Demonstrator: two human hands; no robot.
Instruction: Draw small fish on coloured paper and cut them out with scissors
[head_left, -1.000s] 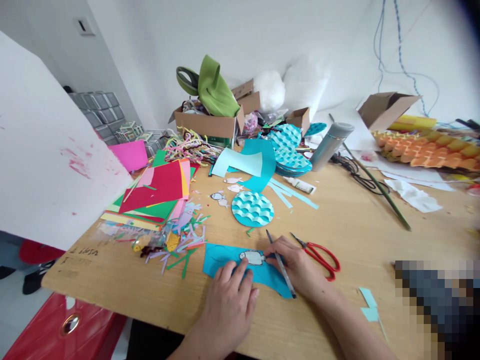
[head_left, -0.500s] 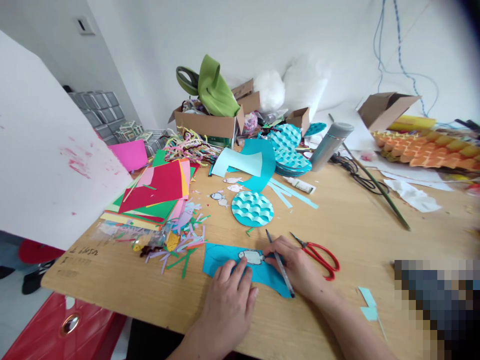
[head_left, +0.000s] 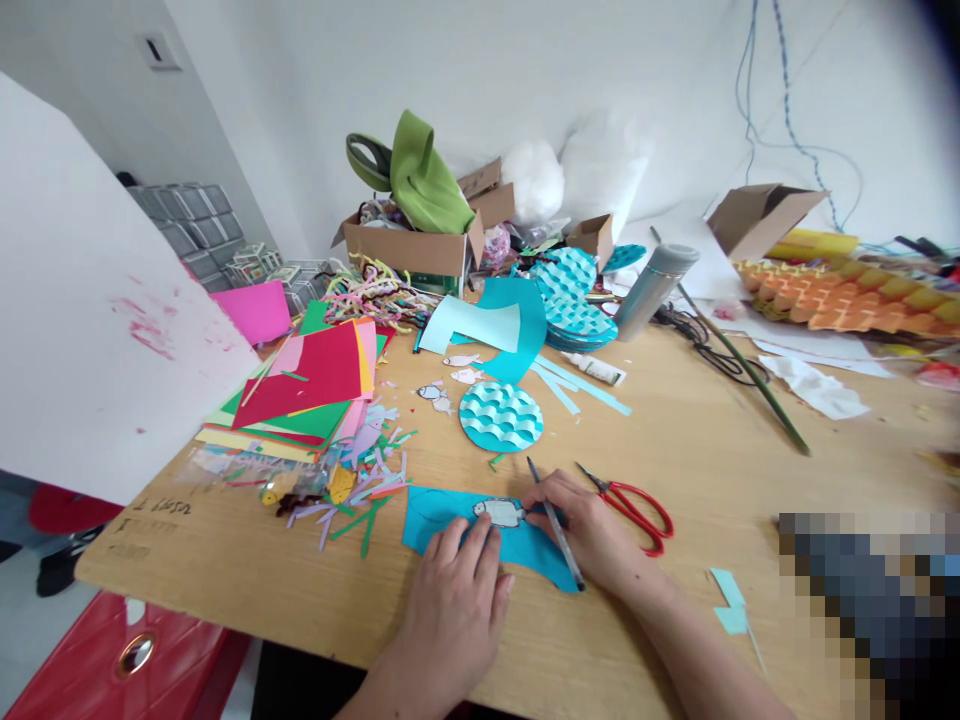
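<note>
A blue sheet of paper (head_left: 429,512) with pencil-like curved lines lies at the front of the table. On it rests a pale paper fish (head_left: 504,512) with a dark outline. My left hand (head_left: 459,600) lies over the lower part of the sheet, fingers stretched out and the tips at the fish's lower edge. My right hand (head_left: 586,530) is closed around a pen (head_left: 559,535), slanted between thumb and fingers. Its fingertips are at the fish's tail. Just right of that hand lie red-handled scissors (head_left: 637,510).
Beyond the sheet sits a blue disc with wavy paper strips (head_left: 501,417). Small paper fish (head_left: 433,394), a glue bottle (head_left: 594,368) and a grey flask (head_left: 656,292) stand or lie farther back. Coloured paper (head_left: 304,385) and scraps (head_left: 367,510) cover the left.
The whole view has shifted slightly, so things appear a little farther left. Both hands keep nearly the same place on the blue paper, and the pen stays in my right hand.
</note>
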